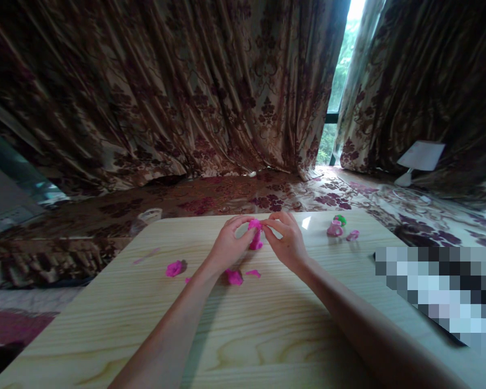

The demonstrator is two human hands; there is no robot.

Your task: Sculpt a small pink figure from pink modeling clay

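Near the far edge of the wooden table [146,319], a bright pink figure that looks like modelling clay [256,240] stands upright between my hands. My left hand [234,237] is closed around its left side, thumb in front. On the other side, my right hand [285,237] pinches with thumb and forefinger at the figure's upper right edge; whatever lies between those fingertips is too small to make out. Loose pink pieces lie closer to me: a crumpled lump [174,268] at left, a larger piece [235,277] and a thin flat scrap [253,274] below the figure.
At the table's far right are a pink container [335,228], a small pink ring-like piece [352,235] and a green ball-like item [340,219]. A pixelated dark-edged object [437,292] covers the right side. Beyond stand a clear container [148,217], a white lamp [421,155] and patterned curtains [227,92].
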